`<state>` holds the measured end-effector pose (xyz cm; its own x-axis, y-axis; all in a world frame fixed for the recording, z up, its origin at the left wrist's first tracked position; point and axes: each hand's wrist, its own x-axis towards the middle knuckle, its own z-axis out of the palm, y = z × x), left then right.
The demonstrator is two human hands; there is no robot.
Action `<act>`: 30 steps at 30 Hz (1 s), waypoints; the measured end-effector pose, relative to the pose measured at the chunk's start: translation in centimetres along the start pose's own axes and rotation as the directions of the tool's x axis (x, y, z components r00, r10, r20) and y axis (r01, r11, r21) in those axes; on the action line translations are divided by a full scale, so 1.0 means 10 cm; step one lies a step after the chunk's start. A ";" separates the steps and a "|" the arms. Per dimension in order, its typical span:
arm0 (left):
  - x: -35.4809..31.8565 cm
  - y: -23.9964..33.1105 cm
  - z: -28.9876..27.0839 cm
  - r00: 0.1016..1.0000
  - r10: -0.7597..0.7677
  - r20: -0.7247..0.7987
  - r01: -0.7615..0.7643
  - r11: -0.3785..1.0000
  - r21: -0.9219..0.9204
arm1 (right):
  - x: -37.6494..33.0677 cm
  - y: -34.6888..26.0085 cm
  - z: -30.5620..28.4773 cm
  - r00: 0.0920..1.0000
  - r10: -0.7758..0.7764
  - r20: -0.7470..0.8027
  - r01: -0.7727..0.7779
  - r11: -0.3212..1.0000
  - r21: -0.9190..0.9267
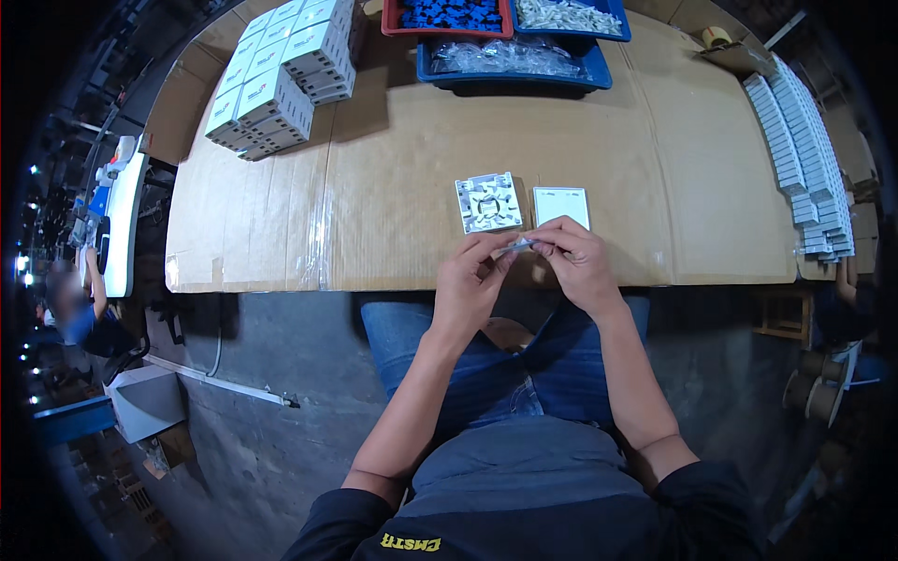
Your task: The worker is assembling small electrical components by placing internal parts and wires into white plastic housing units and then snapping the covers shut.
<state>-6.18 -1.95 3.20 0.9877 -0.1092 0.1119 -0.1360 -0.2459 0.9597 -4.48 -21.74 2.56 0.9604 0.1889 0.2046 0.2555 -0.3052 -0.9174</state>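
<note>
Counter topped with brown cardboard, creased, taped in places. Near front edge, middle: white square housing, open face up; white square plate just right of it, apart. Far left: stacked white boxes, several layers. Far middle: blue tray; red tray behind, base contact unclear. Right end: stacked rows of white units.

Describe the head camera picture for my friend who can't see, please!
A person's left hand and right hand pinch a small pale piece at the near edge of a cardboard-covered table. Just beyond lie a square part and a white square; farther back, white boxes stand stacked left of parts trays.
</note>
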 end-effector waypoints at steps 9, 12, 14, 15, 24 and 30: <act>0.45 -0.22 -0.28 0.951 0.306 -0.056 -0.242 0.842 0.483 | 0.46 0.10 0.11 0.999 0.002 -0.054 -0.009 0.992 -0.126; 0.57 -0.35 -0.36 0.946 0.319 -0.052 -0.238 0.798 0.554 | 0.62 0.21 0.17 0.999 -0.039 -0.019 0.035 0.980 -0.197; 0.60 -0.41 -0.39 0.938 0.344 -0.044 -0.256 0.773 0.580 | 0.66 0.26 0.17 0.998 -0.063 -0.003 0.061 0.967 -0.249; 0.61 -0.41 -0.40 0.955 0.293 -0.042 -0.216 0.786 0.579 | 0.67 0.25 0.18 0.999 -0.043 0.003 0.043 0.968 -0.246; 0.62 -0.43 -0.38 0.963 0.267 -0.030 -0.206 0.805 0.556 | 0.74 0.20 0.17 0.994 -0.063 0.086 0.089 0.937 -0.337; 0.64 -0.41 -0.38 0.978 0.209 -0.009 -0.166 0.801 0.575 | 0.78 0.19 0.08 0.975 -0.096 0.201 0.175 0.888 -0.425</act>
<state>0.99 1.98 0.95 0.9380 -0.1492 0.3129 -0.3174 -0.7326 0.6021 3.42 -20.06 2.17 0.8894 0.4010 0.2193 0.4423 -0.6344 -0.6339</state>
